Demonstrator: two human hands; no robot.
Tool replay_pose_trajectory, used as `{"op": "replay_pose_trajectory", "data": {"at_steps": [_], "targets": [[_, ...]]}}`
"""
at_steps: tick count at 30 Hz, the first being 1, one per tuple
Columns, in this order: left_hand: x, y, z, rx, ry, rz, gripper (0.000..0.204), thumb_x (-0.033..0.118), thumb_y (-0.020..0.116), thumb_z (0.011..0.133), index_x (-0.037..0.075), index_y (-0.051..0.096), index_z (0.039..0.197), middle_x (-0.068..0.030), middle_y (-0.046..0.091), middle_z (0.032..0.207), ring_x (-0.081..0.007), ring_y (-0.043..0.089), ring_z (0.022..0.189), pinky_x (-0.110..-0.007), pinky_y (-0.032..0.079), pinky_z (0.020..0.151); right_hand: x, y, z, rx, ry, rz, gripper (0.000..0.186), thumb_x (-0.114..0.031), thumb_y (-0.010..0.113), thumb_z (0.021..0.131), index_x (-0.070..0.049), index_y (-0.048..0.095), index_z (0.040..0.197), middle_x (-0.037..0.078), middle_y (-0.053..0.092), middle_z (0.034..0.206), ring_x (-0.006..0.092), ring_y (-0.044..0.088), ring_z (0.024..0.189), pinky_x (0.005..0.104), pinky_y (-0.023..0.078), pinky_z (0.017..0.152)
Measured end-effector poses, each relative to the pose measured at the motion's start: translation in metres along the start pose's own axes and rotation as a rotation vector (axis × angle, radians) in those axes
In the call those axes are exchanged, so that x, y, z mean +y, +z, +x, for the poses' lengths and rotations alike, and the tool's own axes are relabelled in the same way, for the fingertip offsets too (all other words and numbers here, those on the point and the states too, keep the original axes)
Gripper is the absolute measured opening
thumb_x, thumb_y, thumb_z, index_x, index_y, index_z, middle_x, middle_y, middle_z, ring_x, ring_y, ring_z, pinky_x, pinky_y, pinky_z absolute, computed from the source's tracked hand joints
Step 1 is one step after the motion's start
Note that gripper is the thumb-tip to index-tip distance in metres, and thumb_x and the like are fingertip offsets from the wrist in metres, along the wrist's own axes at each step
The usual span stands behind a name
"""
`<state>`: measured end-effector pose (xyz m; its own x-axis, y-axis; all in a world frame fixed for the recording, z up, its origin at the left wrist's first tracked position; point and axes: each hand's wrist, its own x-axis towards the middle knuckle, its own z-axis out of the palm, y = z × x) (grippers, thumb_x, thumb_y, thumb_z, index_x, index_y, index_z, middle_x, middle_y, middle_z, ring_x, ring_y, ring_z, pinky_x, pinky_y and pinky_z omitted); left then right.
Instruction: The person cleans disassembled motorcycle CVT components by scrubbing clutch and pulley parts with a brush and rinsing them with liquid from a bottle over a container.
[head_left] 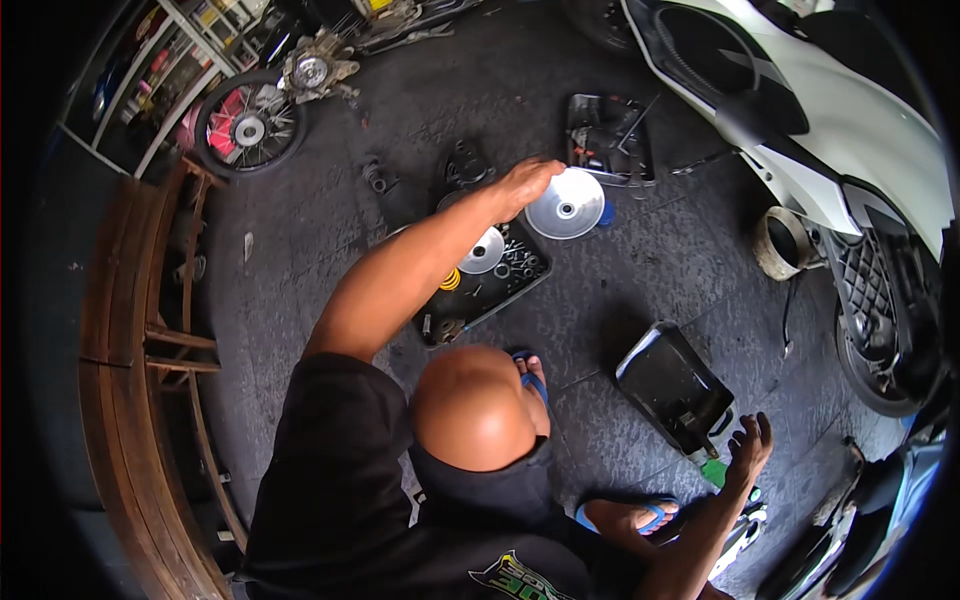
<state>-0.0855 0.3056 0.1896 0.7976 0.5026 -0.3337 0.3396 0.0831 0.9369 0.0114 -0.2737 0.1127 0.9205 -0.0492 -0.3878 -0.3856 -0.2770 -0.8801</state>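
Observation:
My left hand [530,186] reaches forward and grips the rim of a shiny metal pulley disc [566,206] with a small hole at its centre. Just to its left, a second metal disc [484,252] lies in a black parts tray [497,309] among bolts, washers and a yellow coil spring [450,280]. My left forearm covers part of that tray. Off to the right, my right hand [752,447] is open, fingers apart, with nothing seen in it. It is nearest to the handle end of a black rectangular pan [648,373] and a green object [713,473].
A black tool tray [610,182] lies ahead. A white scooter [835,110] stands at right, with a dirty bucket [781,243] beside it. Along the left runs a wooden bench [130,400]; a spoked wheel [249,128] is at far left. My bent knee [475,410] rises near the parts tray.

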Motion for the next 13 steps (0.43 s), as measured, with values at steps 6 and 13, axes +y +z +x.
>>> {"op": "replay_pose_trajectory", "data": {"at_steps": [6,13], "targets": [[-0.071,-0.047,-0.048,0.145,0.02,0.454,0.05,0.04,0.048,0.097,0.001,0.059,0.126,-0.018,0.063,0.122,-0.0255,0.058,0.115,-0.038,0.045,0.098,-0.005,0.004,-0.002,0.035,0.005,-0.04,0.058,-0.03,0.065,0.089,-0.002,0.049,0.138,0.007,0.068,0.101,0.0127,0.055,0.072,0.0253,0.044,0.058],[-0.164,-0.049,-0.034,0.113,0.287,1.092,0.024,0.01,0.053,0.087,-0.006,0.062,0.103,-0.0208,0.064,0.1,-0.0361,0.066,0.094,-0.041,0.056,0.082,-0.006,0.012,0.001,0.01,0.007,-0.096,0.058,-0.029,0.065,0.09,-0.001,0.049,0.138,0.008,0.068,0.101,0.012,0.056,0.07,0.0258,0.046,0.056]]}}
